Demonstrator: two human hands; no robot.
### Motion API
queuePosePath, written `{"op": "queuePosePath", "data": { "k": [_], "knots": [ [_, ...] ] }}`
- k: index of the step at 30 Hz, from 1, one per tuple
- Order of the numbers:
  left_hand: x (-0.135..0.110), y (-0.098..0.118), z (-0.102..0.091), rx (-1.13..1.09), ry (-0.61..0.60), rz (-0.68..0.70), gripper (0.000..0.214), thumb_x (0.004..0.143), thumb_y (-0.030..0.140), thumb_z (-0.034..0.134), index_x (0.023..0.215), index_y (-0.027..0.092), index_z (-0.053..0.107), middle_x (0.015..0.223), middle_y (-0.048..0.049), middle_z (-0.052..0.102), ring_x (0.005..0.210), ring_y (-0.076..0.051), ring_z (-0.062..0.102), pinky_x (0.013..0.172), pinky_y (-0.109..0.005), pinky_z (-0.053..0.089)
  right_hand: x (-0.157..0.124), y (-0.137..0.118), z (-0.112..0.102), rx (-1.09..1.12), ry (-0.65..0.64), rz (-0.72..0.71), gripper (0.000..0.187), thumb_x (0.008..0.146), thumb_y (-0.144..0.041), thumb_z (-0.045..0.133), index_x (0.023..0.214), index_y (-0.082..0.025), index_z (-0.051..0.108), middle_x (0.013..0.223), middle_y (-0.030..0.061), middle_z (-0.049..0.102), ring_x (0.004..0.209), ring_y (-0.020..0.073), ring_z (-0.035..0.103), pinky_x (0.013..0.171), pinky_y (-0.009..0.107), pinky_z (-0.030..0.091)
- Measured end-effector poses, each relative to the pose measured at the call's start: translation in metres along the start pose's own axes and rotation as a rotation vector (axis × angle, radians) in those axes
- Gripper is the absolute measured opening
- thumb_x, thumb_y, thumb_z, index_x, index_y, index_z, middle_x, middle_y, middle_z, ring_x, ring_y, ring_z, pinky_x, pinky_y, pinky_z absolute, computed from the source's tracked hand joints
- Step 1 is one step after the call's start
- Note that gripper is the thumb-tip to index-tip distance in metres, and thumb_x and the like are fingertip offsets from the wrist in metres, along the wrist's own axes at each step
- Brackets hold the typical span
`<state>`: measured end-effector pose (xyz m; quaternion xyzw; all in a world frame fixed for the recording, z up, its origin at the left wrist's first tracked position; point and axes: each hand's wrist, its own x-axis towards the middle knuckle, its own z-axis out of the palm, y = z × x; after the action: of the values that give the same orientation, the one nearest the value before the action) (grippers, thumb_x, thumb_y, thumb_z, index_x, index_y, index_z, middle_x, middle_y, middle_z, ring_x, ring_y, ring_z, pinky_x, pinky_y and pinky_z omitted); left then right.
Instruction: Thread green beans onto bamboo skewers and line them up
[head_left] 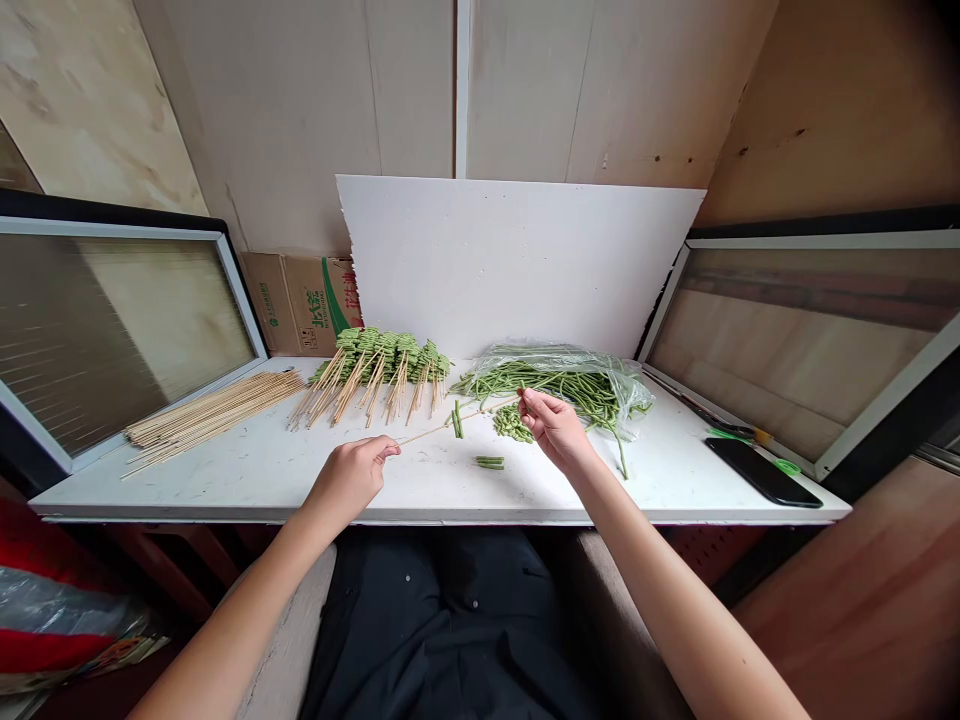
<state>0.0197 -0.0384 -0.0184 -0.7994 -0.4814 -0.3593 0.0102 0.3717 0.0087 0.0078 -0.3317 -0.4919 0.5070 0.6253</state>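
Observation:
My left hand (358, 475) is closed in a pinch on the near end of a thin bamboo skewer (424, 436). The skewer slants up to the right above the table, with a couple of short green bean pieces (457, 419) threaded across it near the middle. At its far end my right hand (553, 425) is closed, thumb and fingertips pinching what looks like a small green bean piece (521, 389), mostly hidden by the fingers. Below the skewer a few cut bean pieces (490, 463) lie side by side. A small heap of cut beans (511, 423) sits beside my right hand.
Filled bean skewers (382, 360) are piled at the back left, beside a bundle of bare skewers (217, 410). Long beans (555, 385) lie in a clear plastic bag (630, 385). A black phone (761, 470) and green-handled scissors (786, 467) lie right. A white board (517, 270) stands behind.

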Motion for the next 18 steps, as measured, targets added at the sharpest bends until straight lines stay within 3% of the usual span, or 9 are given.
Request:
{"op": "queuePosePath", "data": {
  "k": [13,18],
  "knots": [
    [0.002,0.004,-0.003,-0.036,0.037,-0.03,0.03,0.096,0.018,0.048,0.094,0.023,0.077,0.093,-0.0042,0.083,0.08,-0.022,0.077,0.077,-0.029,0.059,-0.003,-0.013,0.003,0.007,0.004,-0.012,0.038,0.068,-0.053,0.097,0.092,-0.026,0.085,0.1,0.0055,0.076,0.094,0.0215,0.065,0.08,0.033,0.056],
    [0.002,0.006,-0.004,-0.041,0.058,-0.033,0.03,0.097,0.019,0.047,0.093,0.023,0.077,0.094,-0.0039,0.083,0.081,-0.021,0.077,0.078,-0.029,0.059,-0.002,-0.009,0.003,0.006,0.038,-0.039,0.038,0.069,-0.052,0.097,0.094,-0.026,0.085,0.094,0.0049,0.076,0.092,0.0216,0.066,0.082,0.035,0.055]
  ]
}}
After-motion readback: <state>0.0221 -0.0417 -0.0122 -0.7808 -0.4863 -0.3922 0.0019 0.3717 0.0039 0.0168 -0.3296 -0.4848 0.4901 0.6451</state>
